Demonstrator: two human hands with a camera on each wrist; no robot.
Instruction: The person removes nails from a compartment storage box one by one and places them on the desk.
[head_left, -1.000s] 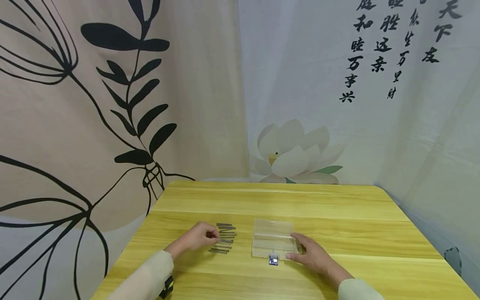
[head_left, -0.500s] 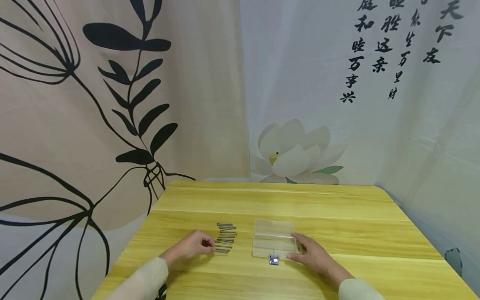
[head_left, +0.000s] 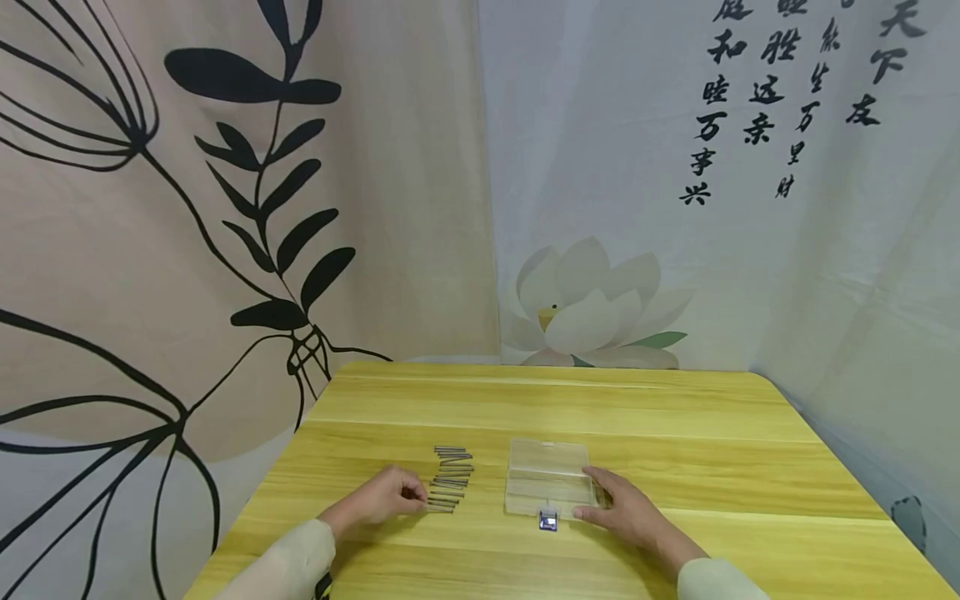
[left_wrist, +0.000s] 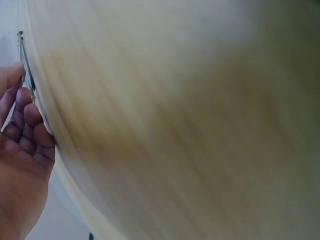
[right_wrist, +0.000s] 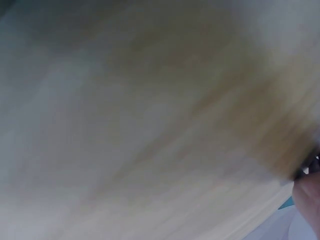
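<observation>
Metal pins [head_left: 448,477] approx 10, L hand [head_left: 381,497] pinching one, R hand [head_left: 626,510] flat against 1 clear box [head_left: 547,486].

The yellow wooden surface [head_left: 570,400] carried a clear plastic box [head_left: 546,479]. A row of thin dark metal pins [head_left: 448,477] lay just left of the box. A small dark clip [head_left: 547,521] sat right against the box's near edge.

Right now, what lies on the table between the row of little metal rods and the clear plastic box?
Nothing: in the head view, only bare table shows between the metal rods and the clear box.
</observation>
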